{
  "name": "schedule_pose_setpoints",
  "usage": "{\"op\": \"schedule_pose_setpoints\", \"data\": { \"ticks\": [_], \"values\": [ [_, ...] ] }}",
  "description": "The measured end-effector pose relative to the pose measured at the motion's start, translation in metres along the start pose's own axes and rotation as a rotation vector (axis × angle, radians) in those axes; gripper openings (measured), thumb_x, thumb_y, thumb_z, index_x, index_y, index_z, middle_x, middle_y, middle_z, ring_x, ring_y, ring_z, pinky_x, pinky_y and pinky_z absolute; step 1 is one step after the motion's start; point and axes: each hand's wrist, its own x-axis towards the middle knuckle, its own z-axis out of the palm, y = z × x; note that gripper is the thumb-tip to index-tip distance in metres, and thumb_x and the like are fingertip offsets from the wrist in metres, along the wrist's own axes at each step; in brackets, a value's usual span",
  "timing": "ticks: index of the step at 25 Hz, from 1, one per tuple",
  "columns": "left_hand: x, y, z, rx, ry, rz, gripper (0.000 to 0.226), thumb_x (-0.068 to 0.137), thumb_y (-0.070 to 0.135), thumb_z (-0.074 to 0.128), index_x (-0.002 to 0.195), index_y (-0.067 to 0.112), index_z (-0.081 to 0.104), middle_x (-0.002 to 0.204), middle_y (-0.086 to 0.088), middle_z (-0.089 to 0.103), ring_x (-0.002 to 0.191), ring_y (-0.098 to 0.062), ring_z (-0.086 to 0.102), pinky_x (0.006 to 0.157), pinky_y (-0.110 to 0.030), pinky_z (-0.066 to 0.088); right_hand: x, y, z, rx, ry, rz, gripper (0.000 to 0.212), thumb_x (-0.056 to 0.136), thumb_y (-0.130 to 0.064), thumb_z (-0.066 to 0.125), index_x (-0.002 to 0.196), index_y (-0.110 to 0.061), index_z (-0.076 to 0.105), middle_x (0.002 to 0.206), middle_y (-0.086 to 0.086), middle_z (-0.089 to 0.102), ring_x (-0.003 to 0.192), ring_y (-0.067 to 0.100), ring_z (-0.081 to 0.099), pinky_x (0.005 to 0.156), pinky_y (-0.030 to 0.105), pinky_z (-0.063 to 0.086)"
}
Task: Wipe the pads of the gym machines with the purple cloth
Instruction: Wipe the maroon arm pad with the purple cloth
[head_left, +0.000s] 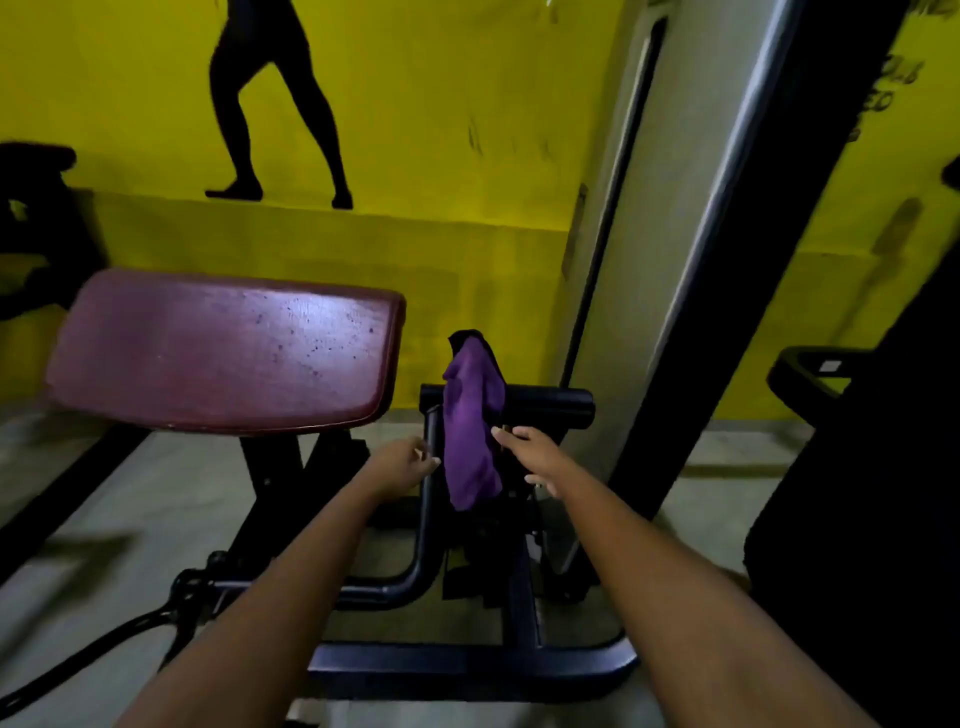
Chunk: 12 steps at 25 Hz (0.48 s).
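Observation:
The purple cloth hangs draped over a black upright part of the machine, in front of a black roller pad. My left hand is just left of the cloth, fingers loosely curled, holding nothing. My right hand is just right of the cloth, fingers spread, its fingertips at the cloth's edge. A wide maroon pad sits tilted on a black post to the left, its surface shiny and speckled.
The machine's dark frame lies on the floor below my arms. A black and silver slanted column rises at the right, with another dark machine beyond it. A yellow wall with a black silhouette stands behind.

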Motion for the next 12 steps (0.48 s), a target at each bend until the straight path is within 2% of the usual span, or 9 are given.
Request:
{"op": "schedule_pose_setpoints", "data": {
  "ticks": [2, 3, 5, 7, 9, 12],
  "values": [
    [0.024, -0.018, 0.002, -0.099, 0.023, -0.049, 0.034, 0.092, 0.027, 0.055, 0.116, 0.003, 0.058, 0.114, -0.015, 0.065, 0.108, -0.026, 0.060, 0.086, -0.027, 0.042, 0.039, -0.008, 0.010, 0.052, -0.008, 0.058, 0.068, 0.090, -0.047, 0.052, 0.137, -0.001, 0.036, 0.131, 0.008, 0.048, 0.129, 0.028, 0.040, 0.100, 0.036, 0.035],
    [0.024, -0.023, 0.005, -0.129, 0.031, -0.048, 0.034, 0.092, 0.027, 0.055, 0.115, 0.003, 0.058, 0.112, -0.015, 0.065, 0.107, -0.027, 0.060, 0.087, -0.028, 0.043, 0.044, -0.010, 0.015, 0.115, -0.021, 0.083, 0.080, 0.084, -0.054, 0.057, 0.140, -0.003, 0.033, 0.136, 0.005, 0.045, 0.130, 0.027, 0.040, 0.099, 0.034, 0.034],
    [0.037, -0.039, 0.013, -0.183, 0.039, -0.084, 0.036, 0.091, 0.027, 0.057, 0.115, 0.001, 0.059, 0.109, -0.017, 0.066, 0.104, -0.029, 0.062, 0.087, -0.030, 0.046, 0.086, -0.007, 0.025, 0.283, -0.063, 0.109, 0.110, 0.059, -0.070, 0.070, 0.142, -0.009, 0.033, 0.142, 0.002, 0.044, 0.128, 0.024, 0.043, 0.105, 0.034, 0.035],
    [0.043, -0.046, 0.021, -0.274, 0.046, -0.115, 0.033, 0.091, 0.024, 0.057, 0.117, 0.004, 0.060, 0.107, -0.012, 0.067, 0.099, -0.025, 0.063, 0.082, -0.024, 0.044, 0.125, 0.012, 0.034, 0.385, -0.041, 0.157, 0.131, 0.032, -0.077, 0.077, 0.139, -0.013, 0.038, 0.138, 0.004, 0.050, 0.123, 0.024, 0.049, 0.108, 0.042, 0.036],
    [0.040, -0.046, 0.030, -0.335, 0.059, -0.150, 0.030, 0.092, 0.023, 0.057, 0.118, 0.009, 0.060, 0.103, -0.004, 0.064, 0.094, -0.017, 0.060, 0.075, -0.017, 0.039, 0.128, 0.017, 0.037, 0.425, -0.014, 0.156, 0.126, 0.031, -0.076, 0.078, 0.136, -0.014, 0.043, 0.131, 0.003, 0.055, 0.118, 0.024, 0.052, 0.105, 0.045, 0.040],
    [0.026, -0.039, 0.038, -0.462, 0.117, -0.186, 0.022, 0.092, 0.024, 0.056, 0.112, 0.018, 0.062, 0.101, -0.001, 0.065, 0.092, -0.011, 0.058, 0.073, -0.015, 0.040, 0.110, 0.012, 0.031, 0.385, 0.110, 0.042, 0.075, 0.061, -0.054, 0.078, 0.120, -0.013, 0.057, 0.116, 0.003, 0.063, 0.107, 0.024, 0.058, 0.098, 0.044, 0.046]
  ]
}}
